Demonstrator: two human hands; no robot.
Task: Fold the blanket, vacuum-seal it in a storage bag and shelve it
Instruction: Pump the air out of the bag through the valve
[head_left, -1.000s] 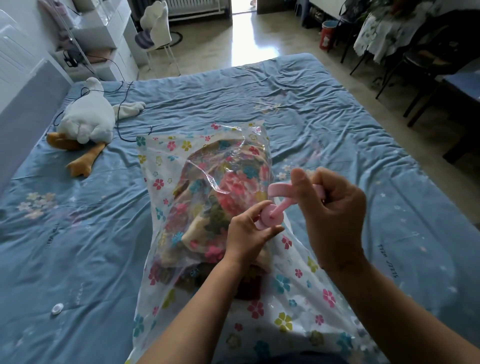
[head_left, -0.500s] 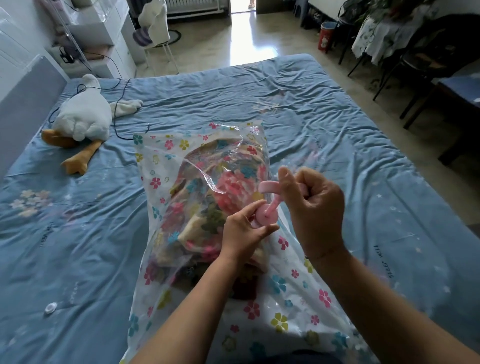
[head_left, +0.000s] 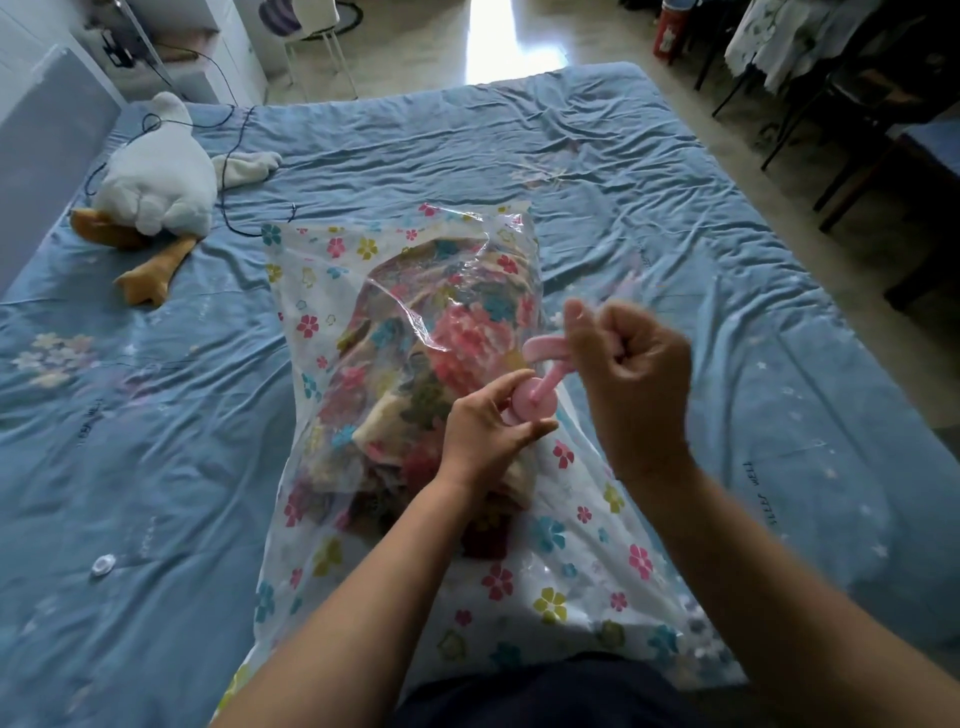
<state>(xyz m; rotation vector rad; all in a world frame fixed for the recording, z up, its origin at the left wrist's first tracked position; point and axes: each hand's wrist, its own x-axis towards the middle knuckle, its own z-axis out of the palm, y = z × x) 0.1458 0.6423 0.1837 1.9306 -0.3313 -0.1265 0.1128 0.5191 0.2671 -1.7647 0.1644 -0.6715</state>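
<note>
Storage bag (head_left: 519, 587) lies flat on the bed (head_left: 675, 208), roughly mid-width. Its near end is at the near edge under the person's body and its far end stops short of mid-bed. Long axis runs from near edge to far edge, leaning slightly left; which end carries the closure cannot be told. Folded blanket (head_left: 415, 364) sits inside, in the far half, with slack floral film around it, so the bag is judged only part evacuated. Pink hand pump (head_left: 535, 402) stands on the bag just right of the blanket bulge. Left hand (head_left: 488, 431) has fingers and thumb curled round the pump body below its round top. Right hand (head_left: 634, 374) is a closed fist on the crossbar handle (head_left: 543, 347), with the rod showing between handle and body and slanting up to the right. Step in hand: pumping air out. To do it well, the left hand should press the barrel square onto the valve, strokes should run in line with the barrel, not slanted, and loose film should stay off the valve. Plush goose (head_left: 156, 182) and a dark cable (head_left: 228, 171) lie at the far left corner; a small white disc (head_left: 103, 564) lies near the left edge.
</note>
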